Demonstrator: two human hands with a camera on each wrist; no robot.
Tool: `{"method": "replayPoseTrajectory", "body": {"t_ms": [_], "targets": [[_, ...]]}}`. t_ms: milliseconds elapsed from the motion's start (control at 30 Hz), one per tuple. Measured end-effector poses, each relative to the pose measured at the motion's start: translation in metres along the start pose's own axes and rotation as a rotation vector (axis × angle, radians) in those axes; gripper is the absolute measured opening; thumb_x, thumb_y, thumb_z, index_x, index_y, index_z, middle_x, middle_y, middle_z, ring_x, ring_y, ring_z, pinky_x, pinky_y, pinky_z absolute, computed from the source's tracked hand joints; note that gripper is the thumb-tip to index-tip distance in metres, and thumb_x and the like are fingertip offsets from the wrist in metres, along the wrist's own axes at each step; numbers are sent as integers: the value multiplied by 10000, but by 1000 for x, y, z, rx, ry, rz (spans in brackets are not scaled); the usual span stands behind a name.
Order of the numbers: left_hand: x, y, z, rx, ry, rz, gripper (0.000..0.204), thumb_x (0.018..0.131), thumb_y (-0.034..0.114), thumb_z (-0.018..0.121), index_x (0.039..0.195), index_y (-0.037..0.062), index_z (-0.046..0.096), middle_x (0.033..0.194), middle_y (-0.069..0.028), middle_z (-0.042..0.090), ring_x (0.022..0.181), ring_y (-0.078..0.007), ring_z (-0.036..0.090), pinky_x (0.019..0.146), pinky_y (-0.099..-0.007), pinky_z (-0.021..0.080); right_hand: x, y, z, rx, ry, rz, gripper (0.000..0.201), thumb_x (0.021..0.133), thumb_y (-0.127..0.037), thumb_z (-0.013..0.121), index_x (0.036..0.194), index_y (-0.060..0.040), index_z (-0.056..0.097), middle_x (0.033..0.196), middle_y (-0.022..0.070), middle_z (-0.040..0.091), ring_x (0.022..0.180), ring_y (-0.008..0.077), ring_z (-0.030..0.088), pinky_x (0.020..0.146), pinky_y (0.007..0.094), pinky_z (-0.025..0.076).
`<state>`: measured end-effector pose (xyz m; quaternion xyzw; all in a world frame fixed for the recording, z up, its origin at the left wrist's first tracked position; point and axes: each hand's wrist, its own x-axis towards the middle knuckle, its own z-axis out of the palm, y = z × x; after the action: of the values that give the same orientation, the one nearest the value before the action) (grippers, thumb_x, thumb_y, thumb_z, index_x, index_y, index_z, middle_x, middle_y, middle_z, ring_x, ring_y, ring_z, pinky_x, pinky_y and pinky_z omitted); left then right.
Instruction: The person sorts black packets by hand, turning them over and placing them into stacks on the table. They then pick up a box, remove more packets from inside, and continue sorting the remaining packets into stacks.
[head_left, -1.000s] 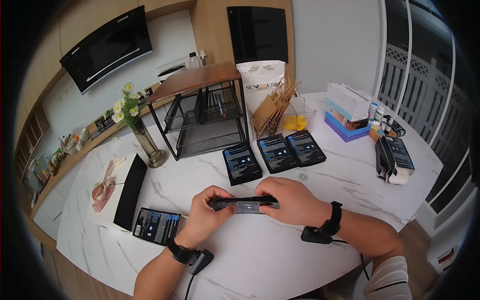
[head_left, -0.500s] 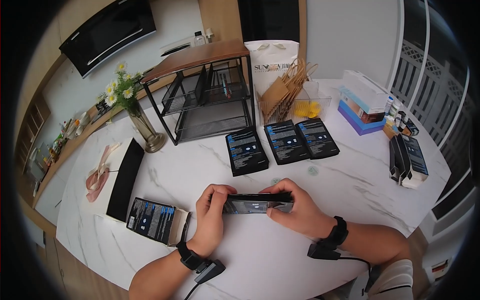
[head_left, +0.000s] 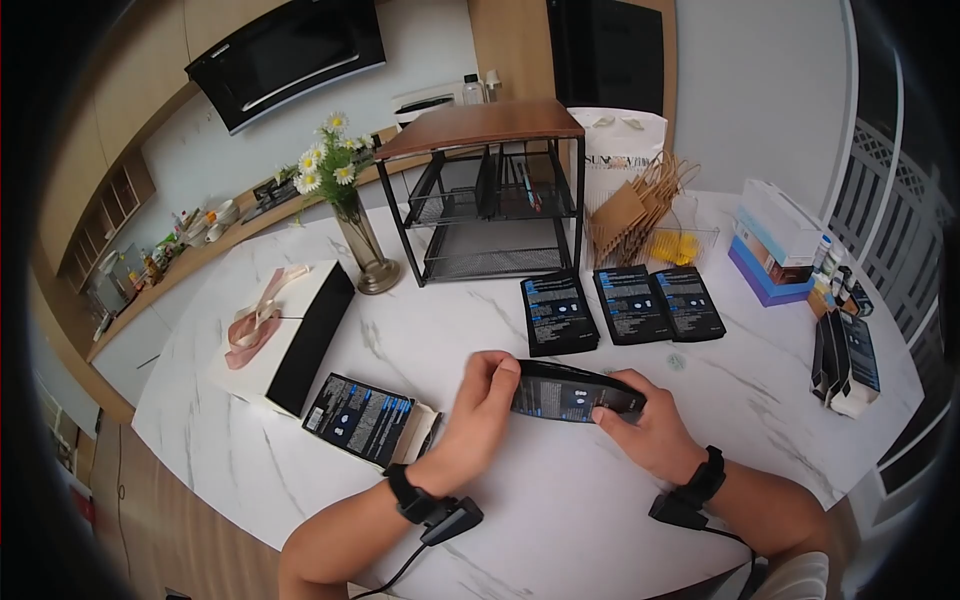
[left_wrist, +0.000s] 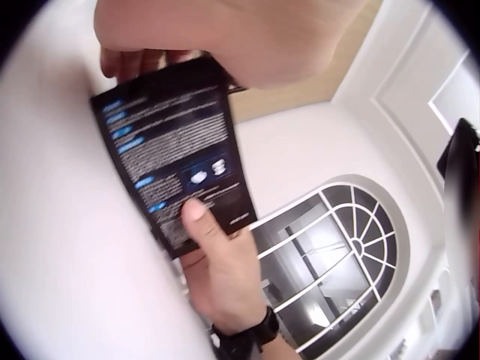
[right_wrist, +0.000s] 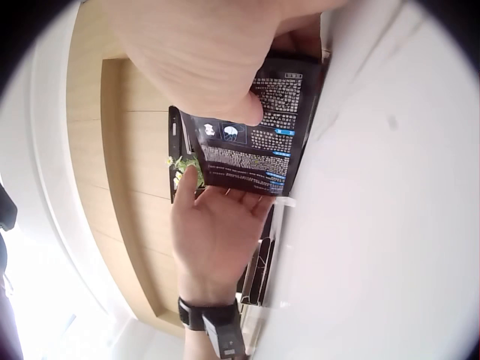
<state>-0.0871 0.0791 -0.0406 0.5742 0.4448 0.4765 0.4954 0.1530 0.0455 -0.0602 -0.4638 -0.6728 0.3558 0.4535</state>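
Between my two hands, above the white table, is a small stack of flat black packets with white and blue print. My left hand holds its left end, with fingers bent at the upper corner. At the other end my right hand grips it, thumb pressed on the printed face and fingers behind. The left wrist view shows that printed face broadside. Beyond the hands lie black printed stacks, three in all. Near my left forearm lies a black box with its end open.
A white gift box with a pink ribbon stands at the left, near a flower vase. Behind are a mesh-tray organizer and brown paper bags. Stacked boxes and opened black cartons sit at the right.
The stack in my hands has turned from nearly edge-on to showing more of its printed face, its right end now lower. My left hand has shifted to its upper left corner.
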Motion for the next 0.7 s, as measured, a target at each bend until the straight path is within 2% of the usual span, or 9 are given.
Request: {"method": "replayPoseTrajectory", "body": {"t_ms": [67, 100, 167, 233, 267, 367, 400, 533, 700], "targets": [[-2, 10, -23, 353, 124, 145, 229, 1000, 163, 583, 1198, 50, 558, 1201, -65, 600, 1035, -143, 537, 961, -307, 409, -1, 1, 0, -5, 22, -22, 348, 917, -104, 720, 1214, 36, 602, 963, 118, 712, 862, 134, 646, 798, 297, 538], [-5, 20, -43, 511, 81, 290, 214, 956, 101, 619, 1165, 71, 583, 1177, -75, 609, 1083, -165, 540, 990, -328, 409, -1, -2, -2, 5, 21, 15, 345, 919, -104, 716, 1210, 41, 601, 958, 123, 710, 864, 134, 645, 802, 295, 537], [-10, 35, -66, 658, -7, 328, 235, 909, 100, 635, 1139, 67, 606, 1182, -95, 622, 1108, -235, 571, 1003, -360, 424, 0, -4, -3, 31, 21, 54, 341, 920, -103, 712, 1206, 45, 600, 954, 127, 709, 867, 135, 644, 806, 294, 535], [-29, 37, -111, 1186, -120, 427, 299, 854, 101, 657, 1152, 88, 632, 1223, -127, 620, 1137, -313, 568, 988, -417, 450, 0, -4, -3, 46, 31, 30, 336, 922, -100, 704, 1203, 50, 600, 949, 129, 707, 869, 136, 641, 805, 295, 533], [-40, 38, -115, 1273, -162, 296, 427, 805, 142, 713, 1225, 128, 641, 1361, -172, 553, 1266, -426, 504, 1058, -486, 437, 0, -5, -3, 49, 30, 26, 336, 921, -93, 700, 1205, 54, 597, 957, 123, 703, 869, 137, 636, 807, 296, 532], [-56, 38, -124, 1425, -309, 138, 574, 763, 206, 765, 1319, 176, 626, 1491, -211, 438, 1397, -499, 383, 1152, -526, 374, 1, -6, -3, 60, 31, 36, 340, 920, -86, 697, 1209, 58, 592, 979, 119, 698, 881, 137, 630, 818, 293, 531], [-53, 40, -129, 1420, -359, 13, 800, 707, 306, 808, 1453, 210, 534, 1567, -228, 346, 1476, -531, 253, 1210, -541, 303, 0, -6, -4, 62, 28, 36, 340, 920, -86, 697, 1209, 58, 592, 979, 119, 698, 881, 137, 630, 818, 293, 531], [-44, 65, -131, 1440, -510, -159, 1085, 656, 427, 838, 1597, 265, 322, 1594, -228, 313, 1499, -490, 213, 1203, -529, 322, -2, -4, -6, 122, 12, 74, 332, 921, -75, 694, 1205, 62, 591, 1003, 115, 695, 905, 135, 629, 840, 292, 531], [-34, 76, -128, 1514, -571, -204, 1110, 645, 426, 843, 1591, 191, 312, 1550, -229, 359, 1445, -454, 316, 1179, -485, 365, -5, -9, -7, 135, -2, 100, 329, 920, -69, 691, 1205, 60, 591, 1020, 119, 701, 915, 135, 637, 847, 295, 534]]}}
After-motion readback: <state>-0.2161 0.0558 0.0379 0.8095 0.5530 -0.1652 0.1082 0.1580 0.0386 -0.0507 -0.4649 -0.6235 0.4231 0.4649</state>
